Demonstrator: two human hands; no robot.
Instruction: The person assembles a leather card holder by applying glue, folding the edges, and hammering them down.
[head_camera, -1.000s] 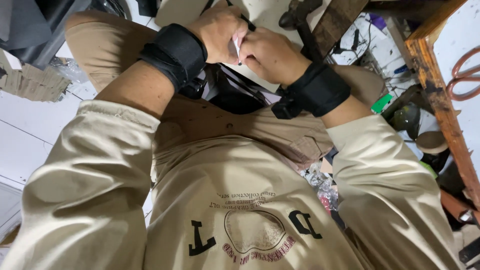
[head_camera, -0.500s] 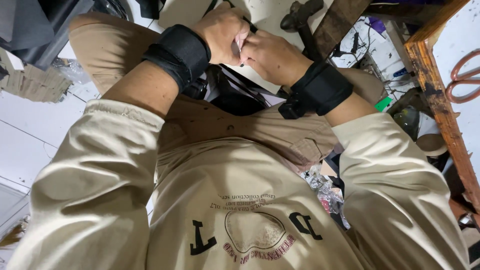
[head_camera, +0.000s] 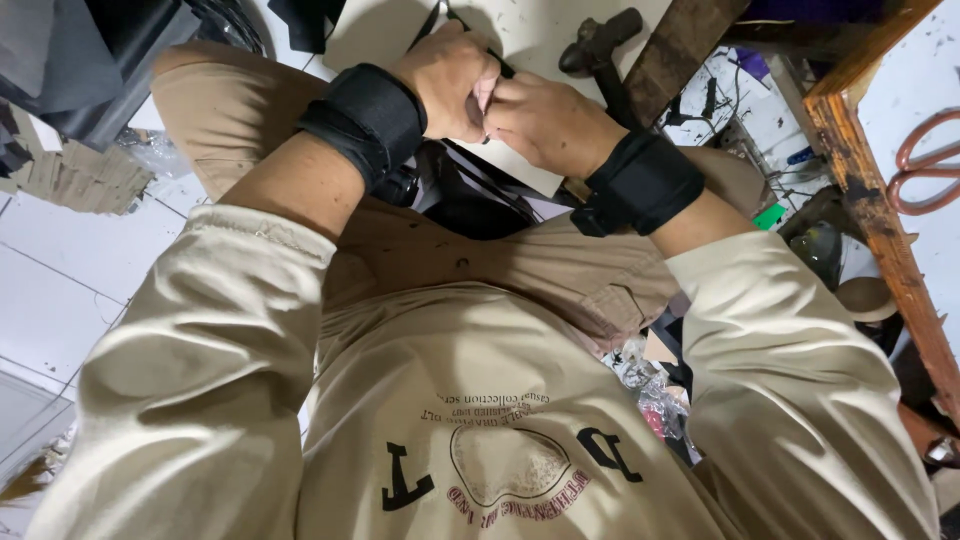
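I see my left hand (head_camera: 445, 85) and right hand (head_camera: 545, 120) still pinched together over the pale sheet (head_camera: 520, 40) above my lap, fingers now tighter, whatever they grip hidden between them.

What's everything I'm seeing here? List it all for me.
Pale sheet: one, cream, on the lap under the hands.
Dark strap: one, black, beneath the sheet.
Hammer-like tool: one, black, top centre.
Wooden bench edge: one, brown, right side.
Scissors: one pair, reddish handles, on the bench.
Floor tiles: white, left.
Wrist bands: two, black, one per wrist.
Left hand: pinching something small, unclear what.
Right hand: touching the left.
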